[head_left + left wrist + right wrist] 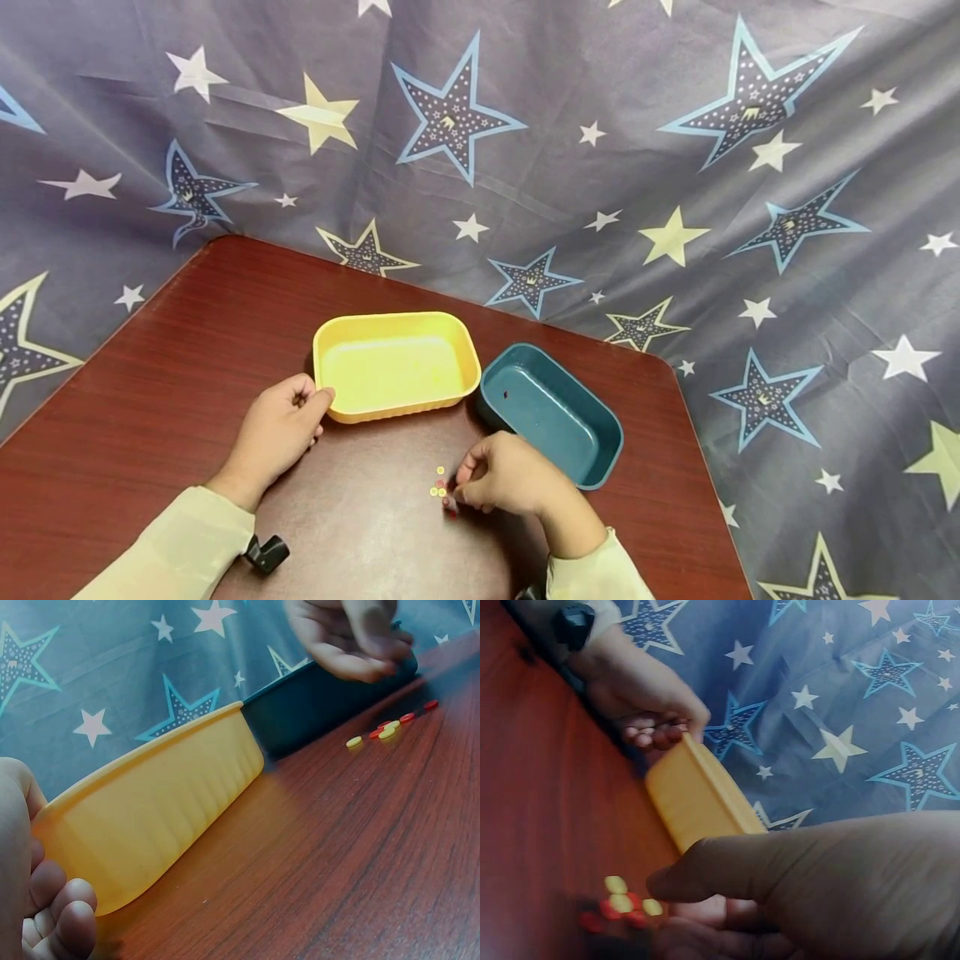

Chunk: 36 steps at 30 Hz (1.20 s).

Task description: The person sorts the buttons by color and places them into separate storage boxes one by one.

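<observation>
Red and yellow discs [387, 733] lie bunched — just beside the right grip [502, 477].

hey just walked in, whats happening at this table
A person's left hand grips the near-left corner of the yellow tray. Their right hand hovers beside small red and yellow pieces on the table; whether it holds one can't be told. The dark teal tray stands to the right, with at least one red piece inside.
</observation>
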Each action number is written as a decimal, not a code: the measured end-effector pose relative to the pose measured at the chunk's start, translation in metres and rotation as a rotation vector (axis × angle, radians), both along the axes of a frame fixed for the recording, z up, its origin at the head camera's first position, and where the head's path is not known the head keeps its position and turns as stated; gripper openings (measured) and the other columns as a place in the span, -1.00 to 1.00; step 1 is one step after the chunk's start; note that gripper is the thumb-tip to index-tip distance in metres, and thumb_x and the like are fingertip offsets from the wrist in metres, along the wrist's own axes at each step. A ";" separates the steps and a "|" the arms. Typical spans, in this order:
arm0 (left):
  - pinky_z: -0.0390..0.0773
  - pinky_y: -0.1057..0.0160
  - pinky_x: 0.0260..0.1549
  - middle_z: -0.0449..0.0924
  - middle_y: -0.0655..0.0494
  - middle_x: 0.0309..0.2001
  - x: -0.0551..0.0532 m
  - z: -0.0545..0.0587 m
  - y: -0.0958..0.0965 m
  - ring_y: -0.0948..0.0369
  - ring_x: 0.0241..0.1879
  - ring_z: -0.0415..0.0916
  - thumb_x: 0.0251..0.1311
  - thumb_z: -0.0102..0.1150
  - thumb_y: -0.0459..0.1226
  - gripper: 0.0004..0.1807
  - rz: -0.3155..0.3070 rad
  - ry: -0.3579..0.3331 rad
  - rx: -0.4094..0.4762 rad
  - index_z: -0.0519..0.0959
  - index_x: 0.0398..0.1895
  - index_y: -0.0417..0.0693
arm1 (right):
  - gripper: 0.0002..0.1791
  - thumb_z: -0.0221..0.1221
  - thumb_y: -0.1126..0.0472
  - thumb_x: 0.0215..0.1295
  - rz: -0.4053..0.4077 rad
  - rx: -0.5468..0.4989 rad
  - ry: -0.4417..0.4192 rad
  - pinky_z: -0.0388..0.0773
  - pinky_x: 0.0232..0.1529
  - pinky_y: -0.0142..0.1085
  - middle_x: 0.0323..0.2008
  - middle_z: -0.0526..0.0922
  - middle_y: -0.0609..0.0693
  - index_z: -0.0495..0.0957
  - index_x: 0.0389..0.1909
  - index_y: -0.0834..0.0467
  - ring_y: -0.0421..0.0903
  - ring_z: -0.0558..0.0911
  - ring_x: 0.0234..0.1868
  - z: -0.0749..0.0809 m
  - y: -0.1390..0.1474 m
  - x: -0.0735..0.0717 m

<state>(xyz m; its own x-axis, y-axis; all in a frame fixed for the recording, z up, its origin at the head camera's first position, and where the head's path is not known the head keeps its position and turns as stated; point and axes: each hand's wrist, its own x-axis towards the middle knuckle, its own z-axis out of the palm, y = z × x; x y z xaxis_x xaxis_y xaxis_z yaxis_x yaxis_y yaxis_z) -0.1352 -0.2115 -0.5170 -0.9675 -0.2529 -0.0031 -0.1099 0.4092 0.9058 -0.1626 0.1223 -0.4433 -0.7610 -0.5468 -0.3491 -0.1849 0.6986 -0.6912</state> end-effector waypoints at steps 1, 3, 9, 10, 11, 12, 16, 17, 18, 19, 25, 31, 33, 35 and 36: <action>0.49 0.18 -0.70 0.63 0.02 -0.59 0.000 0.000 0.000 0.12 -0.67 0.56 0.49 0.13 0.09 -0.56 0.002 0.001 0.000 0.41 -0.45 0.02 | -0.85 0.51 0.22 0.06 0.003 0.012 0.008 0.63 -0.56 -0.29 -0.64 0.70 -0.14 0.70 -0.48 0.02 -0.20 0.63 -0.66 -0.004 0.000 0.003; 0.49 0.18 -0.70 0.63 0.03 -0.59 -0.001 -0.001 0.001 0.12 -0.67 0.57 0.49 0.13 0.08 -0.57 0.005 0.003 -0.002 0.41 -0.46 0.04 | -0.82 0.53 0.19 0.03 0.008 0.035 0.027 0.60 -0.59 -0.31 -0.64 0.69 -0.17 0.68 -0.50 -0.02 -0.23 0.61 -0.68 -0.011 0.001 0.009; 0.49 0.18 -0.68 0.63 0.05 -0.60 -0.001 -0.002 0.000 0.12 -0.65 0.59 0.49 0.13 0.10 -0.56 0.012 -0.004 -0.014 0.42 -0.46 0.03 | -0.78 0.56 0.16 -0.04 0.034 0.105 0.117 0.54 -0.55 -0.42 -0.65 0.63 -0.30 0.66 -0.52 -0.09 -0.35 0.56 -0.65 -0.025 -0.001 0.018; 0.49 0.18 -0.68 0.63 0.05 -0.60 -0.001 -0.002 0.000 0.12 -0.64 0.59 0.49 0.12 0.11 -0.55 0.011 -0.005 -0.014 0.42 -0.45 0.02 | -0.77 0.56 0.16 -0.04 0.039 0.111 0.131 0.53 -0.54 -0.43 -0.64 0.62 -0.31 0.66 -0.53 -0.10 -0.36 0.56 -0.65 -0.026 -0.002 0.018; 0.49 0.18 -0.68 0.64 0.05 -0.61 0.000 -0.002 0.000 0.12 -0.64 0.59 0.49 0.12 0.11 -0.55 0.011 -0.007 -0.016 0.42 -0.45 0.01 | -0.77 0.56 0.18 -0.03 0.042 0.111 0.136 0.53 -0.53 -0.44 -0.64 0.61 -0.32 0.66 -0.53 -0.09 -0.37 0.55 -0.65 -0.027 -0.002 0.019; 0.49 0.18 -0.68 0.64 0.05 -0.61 0.000 -0.001 0.000 0.13 -0.64 0.59 0.49 0.12 0.12 -0.54 0.011 -0.008 -0.017 0.42 -0.45 0.01 | -0.77 0.56 0.18 -0.03 0.045 0.111 0.144 0.52 -0.53 -0.45 -0.64 0.61 -0.32 0.65 -0.53 -0.10 -0.38 0.54 -0.64 -0.028 -0.003 0.019; 0.49 0.18 -0.68 0.64 0.05 -0.60 0.001 0.000 0.000 0.13 -0.65 0.59 0.49 0.12 0.12 -0.54 0.010 -0.005 -0.017 0.42 -0.45 0.01 | -0.77 0.53 0.23 -0.03 0.067 0.115 0.188 0.48 -0.50 -0.47 -0.64 0.58 -0.35 0.65 -0.55 -0.10 -0.41 0.50 -0.60 -0.028 -0.005 0.020; 0.49 0.18 -0.68 0.64 0.05 -0.60 0.001 0.001 0.000 0.13 -0.65 0.59 0.49 0.12 0.12 -0.54 0.011 -0.005 -0.016 0.42 -0.45 0.02 | -0.77 0.52 0.23 -0.04 0.072 0.121 0.198 0.47 -0.49 -0.48 -0.65 0.57 -0.36 0.65 -0.55 -0.11 -0.41 0.48 -0.59 -0.028 -0.005 0.021; 0.50 0.18 -0.68 0.64 0.05 -0.60 0.001 0.001 0.000 0.13 -0.65 0.59 0.49 0.12 0.12 -0.54 0.010 -0.005 -0.015 0.42 -0.45 0.02 | -0.77 0.52 0.23 -0.05 0.075 0.126 0.209 0.45 -0.48 -0.48 -0.65 0.56 -0.36 0.65 -0.56 -0.12 -0.42 0.47 -0.57 -0.027 -0.006 0.021; 0.50 0.19 -0.69 0.64 0.04 -0.60 0.001 0.002 0.000 0.13 -0.65 0.59 0.49 0.12 0.12 -0.55 0.009 -0.004 -0.014 0.42 -0.45 0.02 | -0.76 0.52 0.24 -0.05 0.076 0.131 0.214 0.44 -0.48 -0.48 -0.66 0.55 -0.37 0.64 -0.56 -0.12 -0.41 0.46 -0.57 -0.027 -0.006 0.021; 0.51 0.19 -0.68 0.63 0.03 -0.60 0.001 0.004 0.001 0.14 -0.65 0.58 0.49 0.12 0.12 -0.54 0.006 -0.006 -0.006 0.42 -0.44 0.00 | -0.74 0.55 0.18 -0.03 0.084 0.165 0.246 0.42 -0.41 -0.49 -0.69 0.52 -0.40 0.62 -0.61 -0.14 -0.42 0.46 -0.55 -0.024 -0.006 0.022; 0.51 0.18 -0.69 0.64 0.05 -0.59 -0.001 -0.001 0.001 0.12 -0.66 0.58 0.49 0.12 0.12 -0.55 0.013 0.001 -0.013 0.42 -0.46 0.04 | -0.72 0.57 0.13 0.02 0.097 0.177 0.249 0.39 -0.44 -0.49 -0.72 0.49 -0.43 0.62 -0.63 -0.16 -0.42 0.44 -0.57 -0.024 -0.005 0.021; 0.51 0.18 -0.70 0.63 0.04 -0.59 -0.001 -0.001 0.001 0.12 -0.66 0.58 0.49 0.11 0.13 -0.54 0.011 0.002 -0.010 0.42 -0.46 0.04 | -0.71 0.57 0.13 0.02 0.098 0.174 0.243 0.38 -0.47 -0.48 -0.73 0.47 -0.43 0.62 -0.64 -0.16 -0.42 0.43 -0.58 -0.025 -0.004 0.020; 0.50 0.18 -0.70 0.63 0.03 -0.60 -0.001 -0.002 0.001 0.11 -0.66 0.57 0.49 0.11 0.14 -0.54 0.006 0.000 -0.006 0.42 -0.46 0.04 | -0.71 0.56 0.12 0.01 0.096 0.177 0.239 0.38 -0.47 -0.49 -0.74 0.48 -0.44 0.62 -0.66 -0.17 -0.42 0.43 -0.58 -0.026 -0.004 0.020; 0.50 0.18 -0.70 0.63 0.02 -0.60 -0.001 -0.002 0.001 0.11 -0.67 0.57 0.49 0.11 0.15 -0.53 0.005 -0.001 -0.006 0.41 -0.46 0.04 | -0.71 0.56 0.12 0.00 0.093 0.176 0.238 0.38 -0.47 -0.49 -0.73 0.48 -0.44 0.61 -0.66 -0.17 -0.42 0.44 -0.58 -0.027 -0.004 0.020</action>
